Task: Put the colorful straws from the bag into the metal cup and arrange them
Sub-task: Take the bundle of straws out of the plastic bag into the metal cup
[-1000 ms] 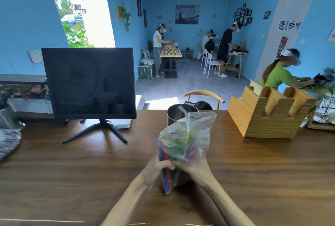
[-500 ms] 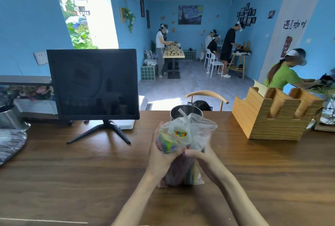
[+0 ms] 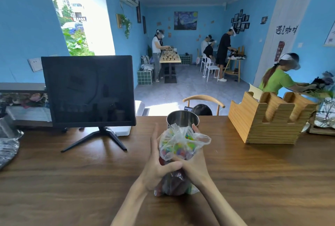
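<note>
Both hands cradle the bag [image 3: 183, 146] upright w/ straws [image 3: 178, 148] inside, left hand [image 3: 156, 164] and right hand [image 3: 194, 162] fingers curled round it, prob. steadying it to open, metal cup [image 3: 182, 117] empty just behind on the table [image 3: 72, 180].

Wooden table [image 3: 72, 180] carries monitor [image 3: 88, 91], metal cup [image 3: 182, 117], wooden holder [image 3: 268, 127].

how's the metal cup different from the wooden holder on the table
The metal cup is round and shiny; the wooden holder is boxy, pale, with slotted compartments. The cup stands right behind the bag; the holder sits apart, far right. Both stand upright on the table.
</note>
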The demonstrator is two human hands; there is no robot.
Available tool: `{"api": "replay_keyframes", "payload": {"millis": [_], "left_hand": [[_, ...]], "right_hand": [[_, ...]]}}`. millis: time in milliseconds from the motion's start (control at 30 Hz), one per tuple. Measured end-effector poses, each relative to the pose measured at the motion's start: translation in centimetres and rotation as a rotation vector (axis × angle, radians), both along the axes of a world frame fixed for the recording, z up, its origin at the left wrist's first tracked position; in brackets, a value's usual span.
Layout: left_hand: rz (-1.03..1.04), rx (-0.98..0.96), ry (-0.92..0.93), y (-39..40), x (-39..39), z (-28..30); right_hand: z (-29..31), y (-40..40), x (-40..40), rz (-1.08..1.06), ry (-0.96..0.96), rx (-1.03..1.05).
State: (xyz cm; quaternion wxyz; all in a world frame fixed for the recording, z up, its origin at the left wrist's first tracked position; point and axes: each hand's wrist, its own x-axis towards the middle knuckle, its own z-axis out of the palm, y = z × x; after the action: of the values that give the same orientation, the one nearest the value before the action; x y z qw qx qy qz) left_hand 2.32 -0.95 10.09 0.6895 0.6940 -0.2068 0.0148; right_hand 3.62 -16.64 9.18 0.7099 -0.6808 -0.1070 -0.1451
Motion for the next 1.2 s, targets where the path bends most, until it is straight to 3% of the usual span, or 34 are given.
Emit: {"api": "replay_keyframes", "payload": {"millis": [167, 267, 667, 967, 1100, 1200], "left_hand": [[0.335, -0.043, 0.022, -3.0, 0.7, 0.3], [0.413, -0.076, 0.038, -3.2, 0.9, -1.4], [0.386, -0.004, 0.074, -2.1, 0.3, -3.8], [0.205, 0.11, 0.038, -0.4, -1.2, -4.8], [0.102, 0.05, -0.018, 0.8, -1.6, -2.5], [0.071, 0.064, -0.048, 1.1, -1.2, -0.2]], "right_hand": [[-0.1, 1.1, -0.3, -0.061, -0.067, -0.062], [-1.3, 0.9, -0.2, -0.049, -0.083, -0.096], [-4.0, 0.1, -1.4, -0.025, 0.045, -0.135], [-4.6, -1.1, -2.5, 0.226, 0.052, -0.152], [-1.8, -2.6, -3.2, 0.367, 0.13, -0.09], [0.9, -3.2, -2.8, 0.386, 0.077, -0.181]]}}
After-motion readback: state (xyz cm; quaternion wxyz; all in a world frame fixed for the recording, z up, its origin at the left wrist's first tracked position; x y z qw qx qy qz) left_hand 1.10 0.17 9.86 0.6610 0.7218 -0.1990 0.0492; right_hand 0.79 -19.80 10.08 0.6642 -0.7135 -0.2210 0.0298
